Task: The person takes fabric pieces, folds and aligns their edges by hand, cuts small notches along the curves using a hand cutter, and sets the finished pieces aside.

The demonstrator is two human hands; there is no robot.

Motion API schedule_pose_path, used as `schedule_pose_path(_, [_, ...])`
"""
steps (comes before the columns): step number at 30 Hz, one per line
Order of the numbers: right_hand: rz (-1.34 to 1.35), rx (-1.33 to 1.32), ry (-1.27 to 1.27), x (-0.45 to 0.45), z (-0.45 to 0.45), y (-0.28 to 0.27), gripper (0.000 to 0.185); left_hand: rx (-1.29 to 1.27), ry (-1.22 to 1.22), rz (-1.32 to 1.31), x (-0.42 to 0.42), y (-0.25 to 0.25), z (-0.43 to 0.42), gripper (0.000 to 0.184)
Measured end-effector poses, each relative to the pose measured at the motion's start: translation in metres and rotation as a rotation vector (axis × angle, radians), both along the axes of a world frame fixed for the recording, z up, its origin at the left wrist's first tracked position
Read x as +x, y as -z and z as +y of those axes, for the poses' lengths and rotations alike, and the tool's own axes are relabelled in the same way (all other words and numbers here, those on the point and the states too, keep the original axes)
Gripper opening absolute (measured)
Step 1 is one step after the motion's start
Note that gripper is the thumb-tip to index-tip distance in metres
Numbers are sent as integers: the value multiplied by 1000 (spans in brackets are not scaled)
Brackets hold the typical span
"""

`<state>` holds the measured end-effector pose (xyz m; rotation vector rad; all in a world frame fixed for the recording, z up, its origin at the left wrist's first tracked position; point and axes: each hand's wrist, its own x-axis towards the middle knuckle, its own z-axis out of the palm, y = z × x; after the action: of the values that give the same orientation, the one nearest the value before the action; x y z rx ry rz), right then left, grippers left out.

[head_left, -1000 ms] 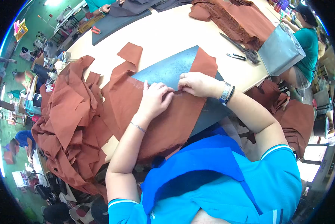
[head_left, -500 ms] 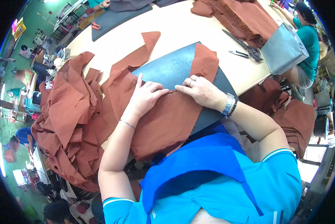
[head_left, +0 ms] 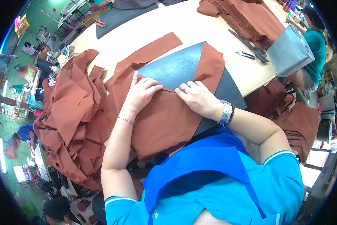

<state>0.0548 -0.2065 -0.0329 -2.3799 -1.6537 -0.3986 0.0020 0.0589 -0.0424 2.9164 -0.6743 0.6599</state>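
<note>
A reddish-brown piece of fabric (head_left: 164,122) lies over a dark, smooth board (head_left: 172,65), its near end hanging toward my blue apron. My left hand (head_left: 143,92) pinches the fabric's upper edge between thumb and fingers. Just to its right, my right hand (head_left: 199,98) grips the same edge with curled fingers. Between the hands a short stretch of folded edge shows. One flap of the fabric rises past my right hand along the board's right side. Beyond the board, a long brown strip (head_left: 153,48) stretches across the pale table (head_left: 134,28).
A large heap of brown fabric (head_left: 72,108) sits to the left. Long scissors (head_left: 247,45), small snips (head_left: 245,55) and a grey metal box (head_left: 290,50) are at the right. Orange-handled snips (head_left: 100,23) rest on another dark board. A co-worker in green (head_left: 314,52) sits beyond the box.
The far end of the brown strip has unfolded and swung right. My hands have moved slightly apart along the edge, and my right fingers are more curled.
</note>
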Motion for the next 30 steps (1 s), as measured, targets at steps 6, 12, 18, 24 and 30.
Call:
schedule_pose_path(6, [55, -41, 31, -4, 5, -9, 38, -13, -35, -14, 0, 2, 3, 16])
schedule_pose_path(12, [63, -118, 70, -4, 23, -13, 44, -48, -73, 7, -1, 6, 2, 19])
schedule_pose_path(18, [57, -170, 82, -2, 28, -14, 38, -88, -85, 9, 0, 4, 1, 18])
schedule_pose_path(24, [192, -55, 46, -12, -31, -40, 14, -335, -259, 12, -9, -1, 9, 22])
schedule_pose_path(30, [566, 63, 36, 10, -58, -21, 13, -378, -386, 142, -43, -2, 15, 38])
